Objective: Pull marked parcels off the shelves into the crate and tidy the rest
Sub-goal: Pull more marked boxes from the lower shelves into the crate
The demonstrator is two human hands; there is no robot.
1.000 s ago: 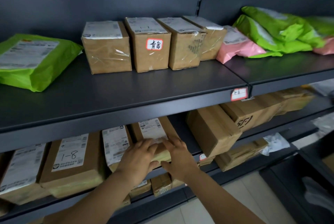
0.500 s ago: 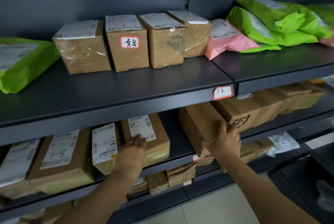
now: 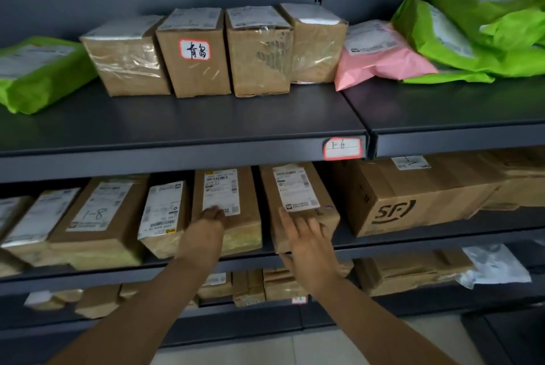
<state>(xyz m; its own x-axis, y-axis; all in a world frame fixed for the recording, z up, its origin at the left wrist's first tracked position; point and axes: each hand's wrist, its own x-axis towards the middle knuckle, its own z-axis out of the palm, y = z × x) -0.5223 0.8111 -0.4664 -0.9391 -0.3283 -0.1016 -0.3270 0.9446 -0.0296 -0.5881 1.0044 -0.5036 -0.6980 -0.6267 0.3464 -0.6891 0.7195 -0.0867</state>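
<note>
Parts cut off, blurred or unreadable
The green plastic mailer bag (image 3: 35,69) is cut by the left edge; the brown cardboard parcels (image 3: 247,288) on the bottom shelf (image 3: 236,320) are blurred and covered by forearms (image 3: 368,311); white shipping-label print (image 3: 221,190) cannot be read.

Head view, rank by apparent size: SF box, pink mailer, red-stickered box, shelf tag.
1. SF box
2. pink mailer and red-stickered box: these look alike, so they are left unranked
3. shelf tag
</note>
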